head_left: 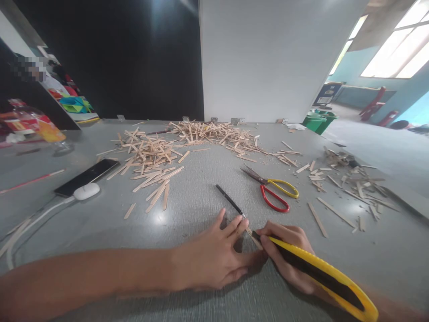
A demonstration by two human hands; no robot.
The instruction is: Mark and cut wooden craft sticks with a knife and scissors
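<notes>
My left hand (pixel 217 259) lies on the table with its fingers spread. Its fingertips and thumb hold a small wooden stick (pixel 256 242) down against the tabletop. My right hand (pixel 291 250) is closed around a yellow and black utility knife (pixel 321 273). The knife's front end is at the stick, near my left fingertips; its blade is hard to make out. Just beyond my left fingers lies a thin black pen (pixel 229 200). Scissors (pixel 270 185) with one red and one yellow handle lie open ahead of my right hand.
Piles of wooden craft sticks (pixel 147 152) spread across the back of the grey table (pixel 194 179). Stick scraps (pixel 362 188) litter the right side. To the left are a phone (pixel 89 175), a white charger (pixel 87 191) with its cable, and a drink bottle (pixel 47 127). Panels (pixel 268 58) stand behind.
</notes>
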